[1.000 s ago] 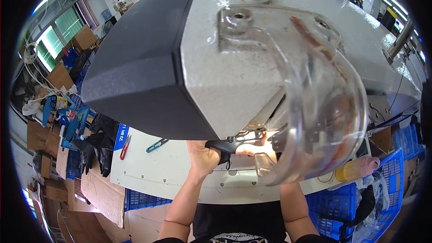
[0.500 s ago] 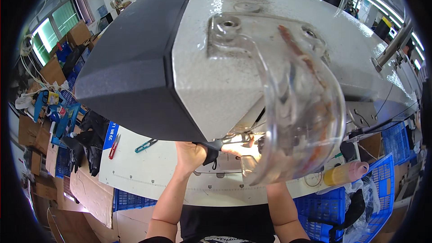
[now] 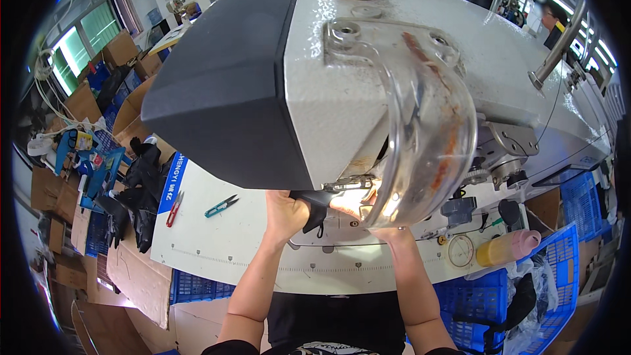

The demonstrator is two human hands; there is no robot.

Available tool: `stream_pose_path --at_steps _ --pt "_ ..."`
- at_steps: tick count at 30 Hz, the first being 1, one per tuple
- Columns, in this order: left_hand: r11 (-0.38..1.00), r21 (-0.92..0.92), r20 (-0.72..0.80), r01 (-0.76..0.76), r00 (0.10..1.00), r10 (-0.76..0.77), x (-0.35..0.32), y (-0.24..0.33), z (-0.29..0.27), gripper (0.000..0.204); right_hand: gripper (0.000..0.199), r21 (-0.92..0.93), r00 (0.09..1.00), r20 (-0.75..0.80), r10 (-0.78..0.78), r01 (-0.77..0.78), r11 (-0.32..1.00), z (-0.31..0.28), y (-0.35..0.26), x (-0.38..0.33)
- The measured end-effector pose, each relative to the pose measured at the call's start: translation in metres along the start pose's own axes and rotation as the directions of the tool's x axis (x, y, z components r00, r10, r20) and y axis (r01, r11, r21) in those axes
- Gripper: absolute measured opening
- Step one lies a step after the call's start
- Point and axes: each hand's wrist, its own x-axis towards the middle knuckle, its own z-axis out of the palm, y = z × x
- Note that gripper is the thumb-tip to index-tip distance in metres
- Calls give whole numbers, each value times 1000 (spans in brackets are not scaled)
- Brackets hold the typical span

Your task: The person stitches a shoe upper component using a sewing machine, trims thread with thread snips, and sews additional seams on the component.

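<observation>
Since half a second ago, my view has shifted: the dark grey cover (image 3: 217, 105) sits farther right, and the clear curved guard (image 3: 430, 138) lets more of my right wrist show beneath it. At far left, black pieces (image 3: 139, 204) heap beside the white worktable (image 3: 210, 240), past its blue-banded left edge, with cardboard (image 3: 135, 283) below them. Just inside that edge lie red thread snips (image 3: 175, 210), then teal thread snips (image 3: 221, 206), with bare tabletop between them and the curved, ruler-marked front edge.

At centre, the light grey sewing machine head (image 3: 338, 112) overhangs my hands, leaving little room above. My left hand (image 3: 284, 217) touches a bent, matte black workpiece (image 3: 315, 210), a thin loop dangling from it, just under the machine head at lower centre. My fingers there are mostly hidden, so I cannot tell how firmly they close. Just right, my brightly lit right hand (image 3: 353, 204) is partly behind the guard; I cannot tell its grip either. At lower right, a yellow bottle (image 3: 497, 250) with a pink cap crowds the table's edge, beside a blue crate (image 3: 570, 260).
</observation>
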Motion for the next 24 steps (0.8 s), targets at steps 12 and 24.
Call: stream_pose_path --at_steps 12,24 --pt "991 99 12 -91 996 90 6 21 -9 17 24 333 965 37 261 -258 907 2 -15 3" --pt "668 -693 -179 269 834 -522 4 67 -152 60 26 -280 750 207 -628 661 697 61 -80 -13"
